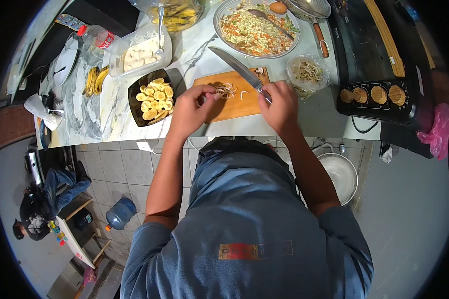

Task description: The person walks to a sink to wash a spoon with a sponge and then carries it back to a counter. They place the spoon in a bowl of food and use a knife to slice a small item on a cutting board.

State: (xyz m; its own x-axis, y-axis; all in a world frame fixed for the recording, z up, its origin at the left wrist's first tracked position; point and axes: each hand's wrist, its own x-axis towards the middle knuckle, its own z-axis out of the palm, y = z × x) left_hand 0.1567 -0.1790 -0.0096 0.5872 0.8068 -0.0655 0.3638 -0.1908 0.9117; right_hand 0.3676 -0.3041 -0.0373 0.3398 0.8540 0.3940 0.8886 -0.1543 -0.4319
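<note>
A wooden cutting board (244, 105) lies at the counter's front edge. Several pale bean sprouts (226, 90) form a small heap on it, and a curved piece rests nearer its middle. My left hand (190, 110) is at the board's left side, thumb and fingertips pinched on the heap's left end. In my right hand (281, 106) is a large kitchen knife (237, 66), gripped by its handle. Its blade slants up and left above the board, apart from the sprouts. A plastic bag of bean sprouts (307, 72) sits right of the board.
Left of the board stand a dark bowl of banana slices (157, 99) and a tub of white batter (142, 55) with a spoon. Behind is a plate of chopped vegetables (257, 27). A toaster oven (379, 89) stands right. Another person (37, 214) is far left.
</note>
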